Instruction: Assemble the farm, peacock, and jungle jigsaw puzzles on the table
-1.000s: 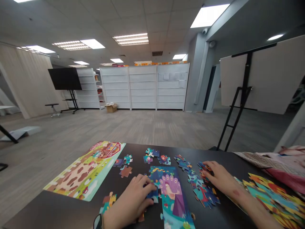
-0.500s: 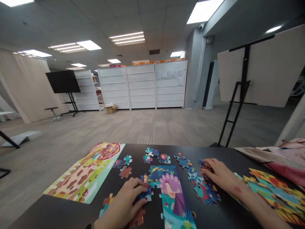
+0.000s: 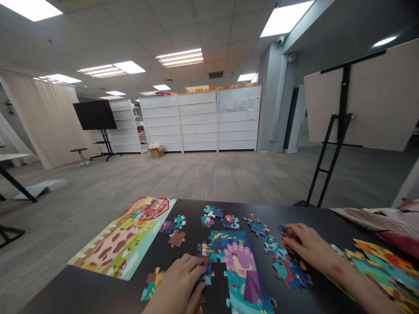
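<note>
My left hand [image 3: 181, 281] is at the front of the black table, its fingers and thumb closed around the edge of a blue puzzle piece [image 3: 208, 275]. This piece sits at the left side of a partly joined puzzle [image 3: 240, 266] showing a pink and purple peacock. Over to the right, my right hand [image 3: 307, 244] has its fingertips on a dark blue and red puzzle piece [image 3: 284, 229], partly covered by the fingers. Beside that hand lies a row of loose blue puzzle pieces [image 3: 276, 250]. Brown and teal pieces [image 3: 152, 281] lie left of my left hand.
A farm picture board [image 3: 114, 244] lies on the left of the table [image 3: 190, 211]. More loose pieces [image 3: 212, 211] are near the far edge. Yellow and teal pieces [image 3: 379, 266] and a patterned cloth [image 3: 366, 216] are at the right. An easel [image 3: 340, 109] stands beyond.
The whole view has shifted slightly, so everything appears a little further right and lower. Both hands stay at the same pieces, with only slight finger movement.
</note>
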A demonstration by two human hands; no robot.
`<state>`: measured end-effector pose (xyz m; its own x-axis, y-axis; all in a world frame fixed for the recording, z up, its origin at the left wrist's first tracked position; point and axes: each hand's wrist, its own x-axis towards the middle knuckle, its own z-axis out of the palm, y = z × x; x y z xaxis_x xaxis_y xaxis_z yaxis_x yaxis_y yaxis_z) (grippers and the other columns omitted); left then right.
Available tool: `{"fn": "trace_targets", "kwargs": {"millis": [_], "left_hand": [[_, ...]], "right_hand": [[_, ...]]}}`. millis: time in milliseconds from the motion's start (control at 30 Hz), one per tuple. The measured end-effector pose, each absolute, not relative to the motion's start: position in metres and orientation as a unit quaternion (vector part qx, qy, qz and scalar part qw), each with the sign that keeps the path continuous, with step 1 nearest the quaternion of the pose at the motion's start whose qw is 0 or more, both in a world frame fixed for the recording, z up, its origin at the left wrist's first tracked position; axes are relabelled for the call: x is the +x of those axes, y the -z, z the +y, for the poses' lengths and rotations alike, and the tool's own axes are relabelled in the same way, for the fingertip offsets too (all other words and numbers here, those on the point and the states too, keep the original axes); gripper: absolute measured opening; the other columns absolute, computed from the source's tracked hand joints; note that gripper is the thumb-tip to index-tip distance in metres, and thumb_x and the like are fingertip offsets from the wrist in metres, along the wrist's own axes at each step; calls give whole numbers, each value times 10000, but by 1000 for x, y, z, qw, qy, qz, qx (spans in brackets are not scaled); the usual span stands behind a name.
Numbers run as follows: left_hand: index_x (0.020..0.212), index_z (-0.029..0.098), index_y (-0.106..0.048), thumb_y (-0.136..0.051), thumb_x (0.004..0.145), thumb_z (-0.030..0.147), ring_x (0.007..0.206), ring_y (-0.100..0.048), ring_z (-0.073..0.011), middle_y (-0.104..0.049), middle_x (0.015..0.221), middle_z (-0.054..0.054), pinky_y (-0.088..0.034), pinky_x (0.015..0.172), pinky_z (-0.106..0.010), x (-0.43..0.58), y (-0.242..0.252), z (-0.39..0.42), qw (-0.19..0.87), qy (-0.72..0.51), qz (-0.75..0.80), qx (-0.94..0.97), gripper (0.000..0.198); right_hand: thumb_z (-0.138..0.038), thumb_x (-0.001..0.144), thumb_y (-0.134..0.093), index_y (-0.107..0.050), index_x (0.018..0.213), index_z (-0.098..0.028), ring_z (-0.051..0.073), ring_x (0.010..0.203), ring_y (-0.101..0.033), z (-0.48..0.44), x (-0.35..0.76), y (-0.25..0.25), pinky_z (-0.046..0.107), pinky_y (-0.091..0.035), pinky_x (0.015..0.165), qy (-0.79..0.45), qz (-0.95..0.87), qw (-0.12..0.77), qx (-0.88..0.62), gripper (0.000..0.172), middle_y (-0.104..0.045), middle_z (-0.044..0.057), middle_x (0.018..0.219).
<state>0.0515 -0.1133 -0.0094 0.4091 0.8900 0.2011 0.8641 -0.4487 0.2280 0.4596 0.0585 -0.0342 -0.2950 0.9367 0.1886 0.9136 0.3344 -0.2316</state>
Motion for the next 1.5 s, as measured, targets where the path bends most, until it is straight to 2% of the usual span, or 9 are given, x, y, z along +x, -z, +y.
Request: {"fn": "trace_targets", "kwargs": {"millis": [133,267,433,567,767,1000,1167,1300,1500], "left_hand": [[1230,256,-666,-563,946,217,1156,-598,-315,-621,1322,-81,-519,983,-469,48,-1,-119,68,-143,552,818,304],[1250,269,-612,-516,970,228,1298,-518,-275,-544,1421,-72,-452,1090,-427,29,-10,-136,101,-222,586,773,298],[1321,247,-563,-728,782,245,1237,-558,-318,-629,1341,-95,-444,1092,-446,14,12,-160,157,-225,564,779,564],[1288,246,-587,-642,778,146,1170,-602,-288,-667,1286,-85,-473,1052,-410,16,30,-165,176,-236,552,780,522],[1254,257,-611,-632,681,77,1113,-631,-260,-666,1239,-67,-509,992,-338,15,27,-159,200,-250,530,785,601],[1297,280,-591,-583,859,91,1201,-586,-234,-643,1281,-50,-462,1054,-345,1,4,-143,157,-276,562,764,477],[1172,281,-674,-548,921,100,1146,-599,-216,-639,1232,-36,-473,1028,-327,0,-6,-127,163,-237,533,796,334],[1065,269,-716,-512,944,97,1161,-586,-227,-608,1249,-47,-469,1035,-338,4,-6,-124,142,-205,531,810,293],[1097,301,-712,-516,938,85,1145,-592,-220,-611,1236,-33,-467,1034,-333,3,-7,-123,138,-193,524,818,333]], "right_hand": [[-579,880,-428,-708,1200,-196,354,1071,-672,63,463,40,486,-526,963,-26,-806,166,-568,573,-705,153,1201],[-606,876,-434,-708,1204,-183,352,1071,-677,68,467,43,481,-535,959,-33,-808,171,-563,602,-708,158,1198],[-615,872,-440,-704,1209,-161,369,1080,-666,72,469,46,507,-519,978,-36,-815,158,-557,624,-704,174,1204],[-633,867,-446,-701,1220,-179,371,1094,-661,71,470,46,507,-517,982,-34,-811,157,-563,629,-702,164,1216],[-630,857,-466,-723,1165,-210,370,1083,-675,67,468,41,496,-534,972,-39,-809,173,-560,580,-727,145,1179],[-634,854,-470,-716,1186,-201,369,1090,-675,69,469,43,491,-538,972,-34,-810,173,-560,598,-719,148,1193],[-632,858,-453,-707,1214,-181,368,1103,-668,69,469,42,488,-532,981,-38,-808,164,-564,628,-707,160,1209],[-636,863,-445,-709,1208,-183,365,1105,-665,66,467,40,487,-529,984,-40,-810,163,-562,628,-707,159,1206],[-637,857,-456,-708,1207,-200,370,1097,-660,69,469,44,500,-526,977,-41,-806,168,-566,613,-705,154,1215]]}}
